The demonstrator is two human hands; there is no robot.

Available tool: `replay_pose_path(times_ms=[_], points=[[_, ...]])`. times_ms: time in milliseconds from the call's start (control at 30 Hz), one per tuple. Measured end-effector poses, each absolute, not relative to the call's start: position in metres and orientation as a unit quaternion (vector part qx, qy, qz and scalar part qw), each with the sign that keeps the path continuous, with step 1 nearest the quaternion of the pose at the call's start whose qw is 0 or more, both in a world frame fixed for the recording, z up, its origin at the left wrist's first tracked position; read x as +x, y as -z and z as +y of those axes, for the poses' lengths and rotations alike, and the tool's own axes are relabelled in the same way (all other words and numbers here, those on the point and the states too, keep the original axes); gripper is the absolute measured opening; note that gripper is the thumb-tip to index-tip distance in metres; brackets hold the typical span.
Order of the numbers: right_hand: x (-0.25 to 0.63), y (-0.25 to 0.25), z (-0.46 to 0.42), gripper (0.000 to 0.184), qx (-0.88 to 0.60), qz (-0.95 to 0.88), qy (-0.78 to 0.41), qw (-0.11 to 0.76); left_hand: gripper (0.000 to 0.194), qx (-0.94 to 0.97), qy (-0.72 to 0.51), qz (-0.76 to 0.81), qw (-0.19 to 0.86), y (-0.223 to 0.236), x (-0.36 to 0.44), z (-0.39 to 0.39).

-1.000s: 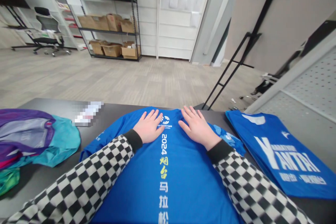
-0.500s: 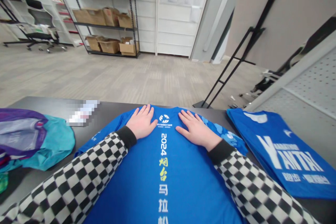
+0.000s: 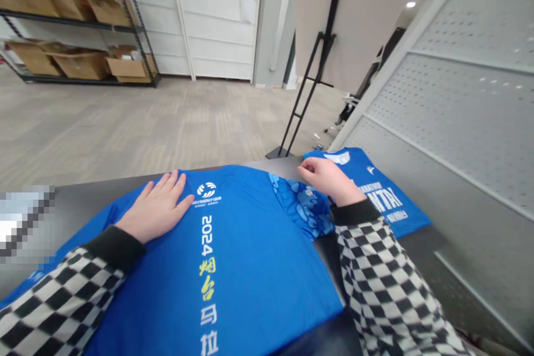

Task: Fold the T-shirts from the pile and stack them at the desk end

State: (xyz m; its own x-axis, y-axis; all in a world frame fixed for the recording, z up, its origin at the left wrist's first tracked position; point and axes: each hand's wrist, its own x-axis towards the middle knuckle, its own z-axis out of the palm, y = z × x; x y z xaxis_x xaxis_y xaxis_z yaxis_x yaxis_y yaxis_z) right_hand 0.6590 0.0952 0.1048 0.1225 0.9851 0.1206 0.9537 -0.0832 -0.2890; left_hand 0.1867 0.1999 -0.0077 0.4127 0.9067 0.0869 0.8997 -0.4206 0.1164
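A blue T-shirt (image 3: pixel 254 250) lies spread out before me, with a round white logo, "2024" and yellow and white characters down its middle. My left hand (image 3: pixel 156 208) rests flat on its upper left part, fingers stretched out, beside the logo. My right hand (image 3: pixel 331 178) is closed, fingers curled, just beyond the patterned blue sleeve (image 3: pixel 302 206) on the right. Its fingertips are partly hidden, so I cannot tell whether it pinches anything. Behind that hand lies a folded blue shirt (image 3: pixel 362 164) with white lettering, partly covered by the hand and cuff.
A dark table (image 3: pixel 100 178) carries the shirts; a pixelated flat item (image 3: pixel 20 214) lies at its left. A grey perforated partition (image 3: pixel 454 100) borders the right side. Beyond the table stand a black-framed board (image 3: pixel 308 83) and a shelf (image 3: pixel 83 25) with cardboard boxes.
My view has turned to the right. My right hand has left its flat place near the collar, moved out past the right sleeve and curled. My left hand still lies flat on the T-shirt.
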Motion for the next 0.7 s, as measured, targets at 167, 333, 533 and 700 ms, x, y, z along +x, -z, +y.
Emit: replay_pose_path(times_ms=[167, 333, 533, 700], points=[[0.663, -0.094, 0.1, 0.015, -0.733, -0.651, -0.188, 0.05, 0.091, 0.836, -0.058, 0.545, 0.028, 0.015, 0.171, 0.214], [0.669, -0.084, 0.109, 0.014, -0.743, -0.643, -0.173, 0.069, 0.09, 0.831, -0.043, 0.555, 0.019, 0.018, 0.157, 0.224], [0.666, -0.084, 0.111, 0.019, -0.725, -0.663, -0.155, 0.101, 0.088, 0.837, -0.048, 0.545, 0.022, 0.008, 0.15, 0.221], [0.663, -0.085, 0.106, 0.036, -0.696, -0.686, -0.161, 0.138, 0.09, 0.828, -0.05, 0.557, 0.028, -0.007, 0.16, 0.213]])
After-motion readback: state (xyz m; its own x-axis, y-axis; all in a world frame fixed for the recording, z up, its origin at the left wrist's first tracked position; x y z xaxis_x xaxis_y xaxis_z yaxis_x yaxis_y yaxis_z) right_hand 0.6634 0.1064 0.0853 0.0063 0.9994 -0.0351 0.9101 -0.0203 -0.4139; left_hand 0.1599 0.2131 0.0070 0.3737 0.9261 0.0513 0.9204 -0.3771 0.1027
